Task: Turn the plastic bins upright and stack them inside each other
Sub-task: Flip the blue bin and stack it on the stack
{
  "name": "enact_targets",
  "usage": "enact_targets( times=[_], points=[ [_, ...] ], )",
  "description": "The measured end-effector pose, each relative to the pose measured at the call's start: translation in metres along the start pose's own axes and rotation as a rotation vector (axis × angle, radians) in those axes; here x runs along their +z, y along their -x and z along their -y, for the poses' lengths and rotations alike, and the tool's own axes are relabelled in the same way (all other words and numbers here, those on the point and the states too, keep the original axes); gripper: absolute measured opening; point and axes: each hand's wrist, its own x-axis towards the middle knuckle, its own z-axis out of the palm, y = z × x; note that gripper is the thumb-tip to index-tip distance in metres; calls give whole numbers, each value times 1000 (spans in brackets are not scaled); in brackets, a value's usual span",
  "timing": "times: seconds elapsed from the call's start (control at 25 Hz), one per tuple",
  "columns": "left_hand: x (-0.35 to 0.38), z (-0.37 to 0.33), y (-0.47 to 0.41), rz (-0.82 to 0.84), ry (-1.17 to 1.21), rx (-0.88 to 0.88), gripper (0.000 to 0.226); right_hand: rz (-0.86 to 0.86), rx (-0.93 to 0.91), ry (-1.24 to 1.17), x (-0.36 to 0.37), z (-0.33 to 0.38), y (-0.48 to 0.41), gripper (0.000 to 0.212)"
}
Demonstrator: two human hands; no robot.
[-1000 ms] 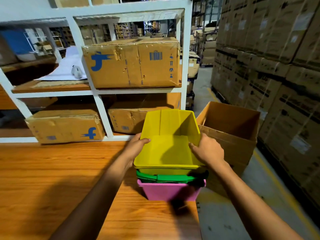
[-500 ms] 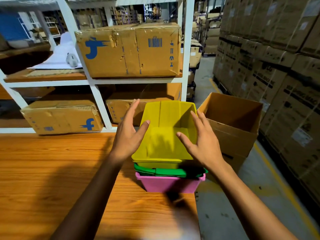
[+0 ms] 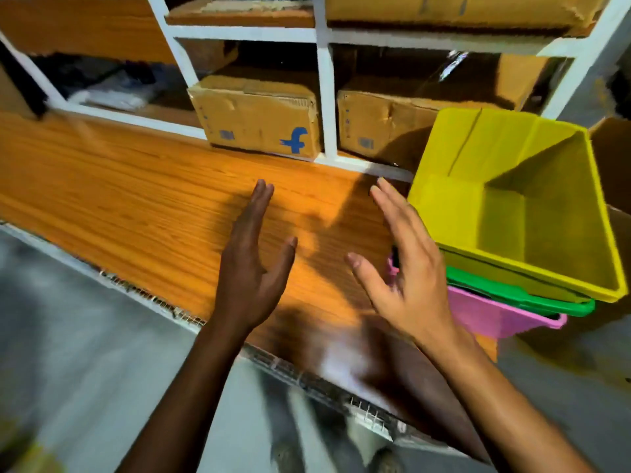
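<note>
Three plastic bins stand upright and nested at the right end of the wooden table (image 3: pixel 136 199). The yellow bin (image 3: pixel 505 206) is on top, inside the green bin (image 3: pixel 532 297), which sits in the pink bin (image 3: pixel 491 315). My right hand (image 3: pixel 406 268) is open, fingers spread, just left of the stack and covering part of the pink bin's corner. My left hand (image 3: pixel 252 261) is open too, above the table further left. Neither hand holds anything.
A white shelf frame (image 3: pixel 326 104) runs behind the table, with cardboard boxes (image 3: pixel 259 114) in its lower bays. An open cardboard box (image 3: pixel 614 158) stands right of the bins. Grey floor (image 3: pixel 85 353) lies below the table's near edge.
Both hands let go of the yellow bin and drew back to the left of the stack. The camera swung left and down, so the bins now sit at the right.
</note>
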Motion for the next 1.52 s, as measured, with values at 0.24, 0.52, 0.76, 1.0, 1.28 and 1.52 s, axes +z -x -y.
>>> enact_targets(
  times=[0.24,0.52,0.76,1.0,1.28,1.52],
  points=[
    [-114,98,66,-133,-161,-189,64,252,-45,-106,140,54,13,72],
    [-271,216,151,-302,-243,-405,63,501,-1,-132,331,135,30,76],
    [-376,291,225,-420,-366,-601,62,630,-87,-200,468,198,38,75],
    [-443,362,247,-483,-433,-738,62,810,-89,-225,586,231,36,78],
    [-541,509,182,-540,-471,-816,62,838,-81,-304,771,255,-40,78],
    [-625,626,113,-567,-455,-915,63,983,-88,-202,926,277,-109,81]
  ],
)
